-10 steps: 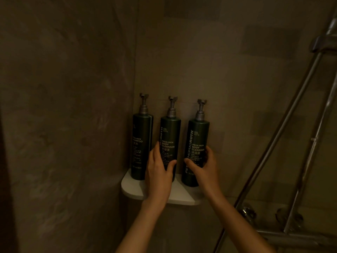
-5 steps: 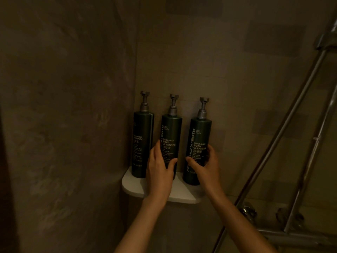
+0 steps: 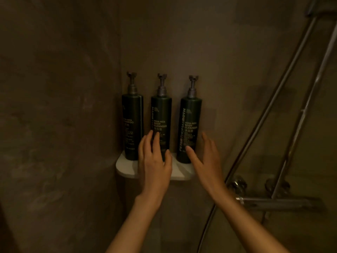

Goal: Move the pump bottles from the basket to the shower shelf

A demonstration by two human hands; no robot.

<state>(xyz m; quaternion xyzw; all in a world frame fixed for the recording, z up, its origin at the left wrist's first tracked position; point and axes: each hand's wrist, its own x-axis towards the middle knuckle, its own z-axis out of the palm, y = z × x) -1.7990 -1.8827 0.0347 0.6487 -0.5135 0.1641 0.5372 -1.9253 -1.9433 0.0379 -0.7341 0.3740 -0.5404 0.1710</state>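
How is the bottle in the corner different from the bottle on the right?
The corner bottle reads SHAMPOO; the right bottle reads BODY CLEANSER. The corner bottle stands against the side wall, untouched; the right bottle stands at the open end of the shelf, with the open right hand next to it. The right bottle shows big sideways lettering; the corner bottle doesn't. Both are dark green, upright, with grey pumps.

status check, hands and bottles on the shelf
Left hand open, in front of the middle bottle. Right hand open, beside the right bottle. Three bottles upright on shower shelf, left bottle untouched. Nothing in the way.
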